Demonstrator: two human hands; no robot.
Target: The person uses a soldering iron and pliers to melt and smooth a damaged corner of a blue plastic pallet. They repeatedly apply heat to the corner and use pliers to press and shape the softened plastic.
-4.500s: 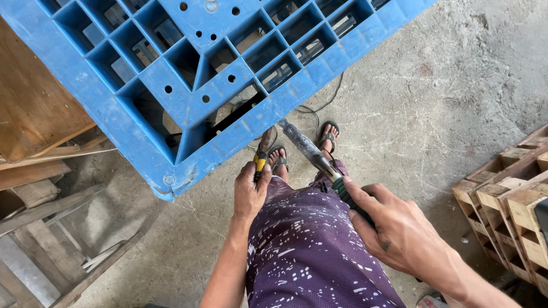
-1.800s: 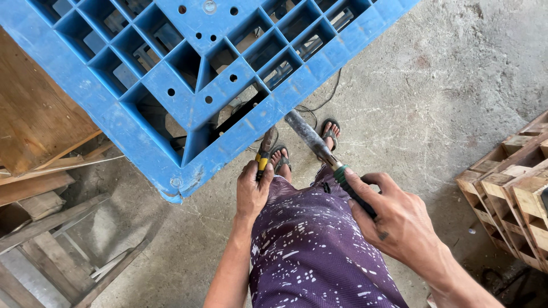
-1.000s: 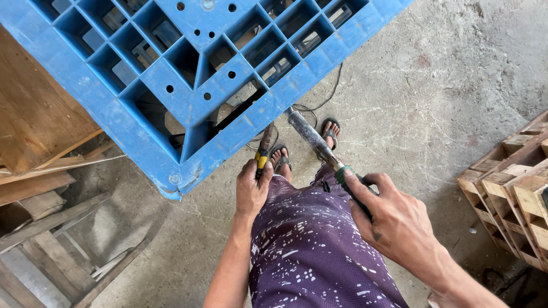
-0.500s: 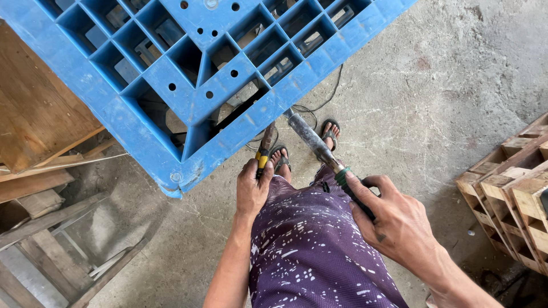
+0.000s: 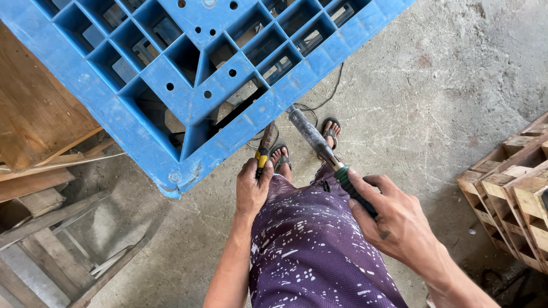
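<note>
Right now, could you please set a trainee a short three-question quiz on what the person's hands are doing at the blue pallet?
1. True or false: the right hand grips a green-handled hammer.
2. What does the left hand hold? A) a yellow-handled chisel B) a paintbrush C) nothing
3. What stands at the right edge of the view?

Key: 1 true. 2 A. 3 stacked wooden pallets; the blue plastic pallet is at the upper left.

Rough grey concrete floor [image 5: 434, 85], stained & scuffed. On it: stacked pale wooden pallets [image 5: 514, 194] at right, loose wooden planks & boards [image 5: 51, 228] at left, thin black cable [image 5: 331, 94] near two sandalled feet [image 5: 305, 142].
</note>
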